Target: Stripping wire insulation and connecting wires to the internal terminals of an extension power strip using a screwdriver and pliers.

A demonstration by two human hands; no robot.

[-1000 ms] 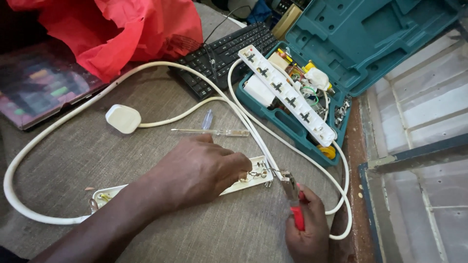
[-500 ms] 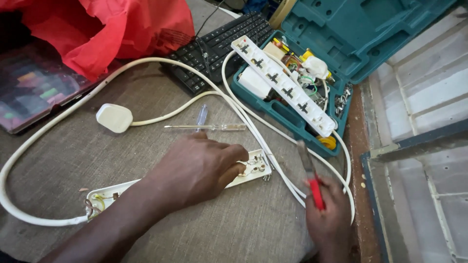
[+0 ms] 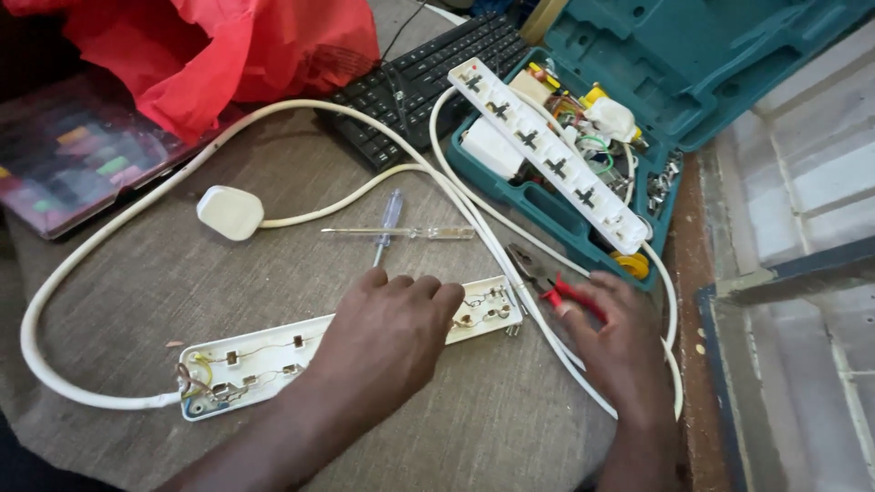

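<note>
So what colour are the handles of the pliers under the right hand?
Red, on the pliers under the right hand; head view.

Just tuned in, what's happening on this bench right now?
A person's left hand presses down on an opened white power strip base, its wiring exposed. The right hand rests on red-handled pliers beside the white cable. The strip's socket cover lies across the teal tool case; two screwdrivers lie nearby.

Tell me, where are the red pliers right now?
The red pliers lie under the right hand on the table's right side, just beside the opened power strip and the white cable.
</note>
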